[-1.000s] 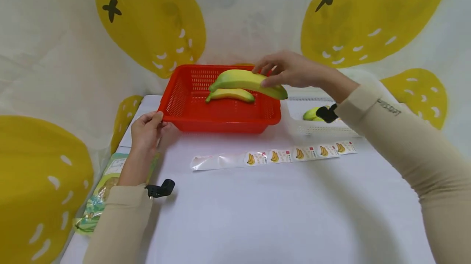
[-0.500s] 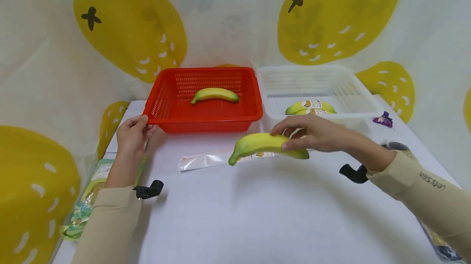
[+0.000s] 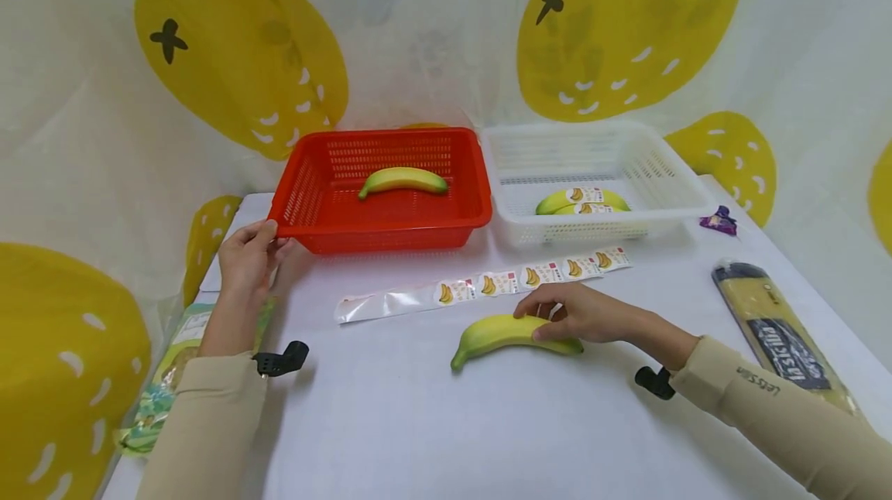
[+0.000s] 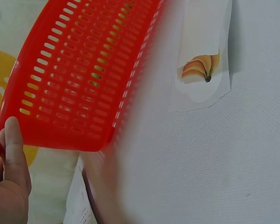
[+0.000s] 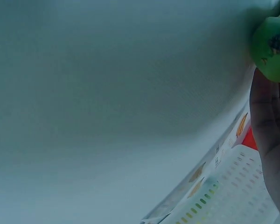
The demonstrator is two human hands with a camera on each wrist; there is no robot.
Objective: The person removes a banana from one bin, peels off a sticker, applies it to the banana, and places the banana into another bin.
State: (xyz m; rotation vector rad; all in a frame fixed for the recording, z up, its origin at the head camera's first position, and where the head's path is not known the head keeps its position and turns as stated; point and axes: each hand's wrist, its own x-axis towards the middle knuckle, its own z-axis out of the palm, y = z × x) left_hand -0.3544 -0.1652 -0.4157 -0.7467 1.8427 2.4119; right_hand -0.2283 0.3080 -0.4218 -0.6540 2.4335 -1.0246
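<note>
My left hand pinches the near left corner of a red plastic basket, thumb on the rim. One banana lies inside that basket. In the head view my right hand holds another banana by its right part, low over the white table, stem end pointing left. Its dark green tip shows in the right wrist view at the upper right. Just beyond it runs a strip of banana stickers, its left part bare of labels. The left wrist view shows the basket's slotted side and the hand at its corner.
A white basket right of the red one holds bananas bearing stickers. On the right lie a small purple packet and a pasta bag. A green package lies left, partly behind the left arm.
My right hand has carried the banana from over the red basket toward me, down to the table in front of the sticker strip. My left hand has stayed on the basket's corner.
</note>
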